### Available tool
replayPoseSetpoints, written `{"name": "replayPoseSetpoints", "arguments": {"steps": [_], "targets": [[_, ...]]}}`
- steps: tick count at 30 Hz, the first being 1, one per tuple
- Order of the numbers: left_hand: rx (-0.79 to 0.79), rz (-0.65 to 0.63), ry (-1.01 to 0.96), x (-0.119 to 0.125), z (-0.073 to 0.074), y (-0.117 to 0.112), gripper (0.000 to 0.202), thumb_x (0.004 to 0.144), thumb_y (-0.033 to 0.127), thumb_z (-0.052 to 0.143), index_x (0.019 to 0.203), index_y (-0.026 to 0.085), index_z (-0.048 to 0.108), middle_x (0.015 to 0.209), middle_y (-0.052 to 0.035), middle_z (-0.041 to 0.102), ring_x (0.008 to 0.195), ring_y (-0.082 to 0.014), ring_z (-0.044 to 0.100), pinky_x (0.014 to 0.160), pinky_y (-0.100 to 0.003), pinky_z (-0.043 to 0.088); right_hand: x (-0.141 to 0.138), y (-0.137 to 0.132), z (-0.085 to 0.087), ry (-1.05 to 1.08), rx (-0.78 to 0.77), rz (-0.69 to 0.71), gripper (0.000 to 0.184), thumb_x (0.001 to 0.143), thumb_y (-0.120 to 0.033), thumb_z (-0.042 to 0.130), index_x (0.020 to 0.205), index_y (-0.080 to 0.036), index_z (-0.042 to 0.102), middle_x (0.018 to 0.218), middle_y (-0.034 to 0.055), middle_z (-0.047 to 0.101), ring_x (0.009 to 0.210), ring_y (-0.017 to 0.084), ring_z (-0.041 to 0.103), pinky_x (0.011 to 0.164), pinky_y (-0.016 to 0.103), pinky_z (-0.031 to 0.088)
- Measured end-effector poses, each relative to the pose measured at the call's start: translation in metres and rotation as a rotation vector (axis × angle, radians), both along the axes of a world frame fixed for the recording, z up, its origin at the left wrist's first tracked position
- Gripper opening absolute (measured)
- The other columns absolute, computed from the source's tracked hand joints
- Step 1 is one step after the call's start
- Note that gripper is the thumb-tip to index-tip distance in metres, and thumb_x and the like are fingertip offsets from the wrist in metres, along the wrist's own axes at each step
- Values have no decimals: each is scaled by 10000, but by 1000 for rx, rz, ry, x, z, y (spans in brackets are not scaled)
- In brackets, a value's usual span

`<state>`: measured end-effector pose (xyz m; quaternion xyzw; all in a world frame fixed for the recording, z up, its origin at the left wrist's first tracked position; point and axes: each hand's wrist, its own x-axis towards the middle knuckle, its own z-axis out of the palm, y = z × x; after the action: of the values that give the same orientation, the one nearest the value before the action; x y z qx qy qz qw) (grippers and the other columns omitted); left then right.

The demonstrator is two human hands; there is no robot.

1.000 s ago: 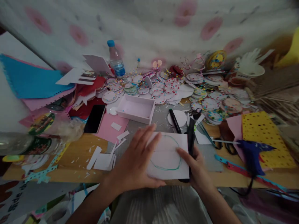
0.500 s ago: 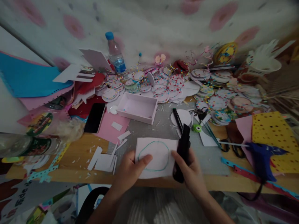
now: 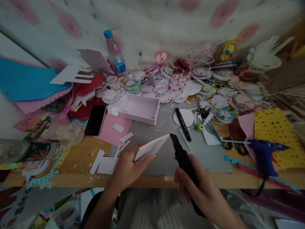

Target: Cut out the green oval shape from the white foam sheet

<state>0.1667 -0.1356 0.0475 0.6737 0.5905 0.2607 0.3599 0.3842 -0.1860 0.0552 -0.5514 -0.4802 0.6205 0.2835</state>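
My left hand (image 3: 127, 168) pinches a white sheet of paper (image 3: 152, 147) and holds it tilted up off the grey cutting mat (image 3: 209, 156). The sheet is seen nearly edge-on, so its drawn face is hidden. My right hand (image 3: 202, 190) is wrapped round a black utility knife (image 3: 183, 157), whose tip points up and left at the sheet's raised corner. Both hands hover over the near edge of the wooden table (image 3: 78, 159).
A pink open box (image 3: 139, 109), a black marker (image 3: 183, 124) and a white paper disc (image 3: 183, 117) lie beyond the mat. A phone (image 3: 96, 120) lies at left, a blue glue gun (image 3: 263, 154) at right. Many decorated round discs (image 3: 166, 87) and a water bottle (image 3: 114, 54) stand behind.
The sheet lay flat on the mat with a green circle showing; my left hand has lifted and tilted it. My right hand has swung the knife toward the sheet's corner.
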Motion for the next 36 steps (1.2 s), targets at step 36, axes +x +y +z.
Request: {"name": "replayPoseSetpoints", "arguments": {"steps": [36], "targets": [[-221, -301, 802, 15, 39, 21, 218, 914, 277, 449, 792, 204, 615, 734, -67, 694, 727, -270, 668, 560, -310, 324, -23, 8, -17, -293, 53, 202, 138, 944, -287, 355, 1021, -198, 428, 743, 39, 632, 663, 201, 608, 572, 279, 366]]}}
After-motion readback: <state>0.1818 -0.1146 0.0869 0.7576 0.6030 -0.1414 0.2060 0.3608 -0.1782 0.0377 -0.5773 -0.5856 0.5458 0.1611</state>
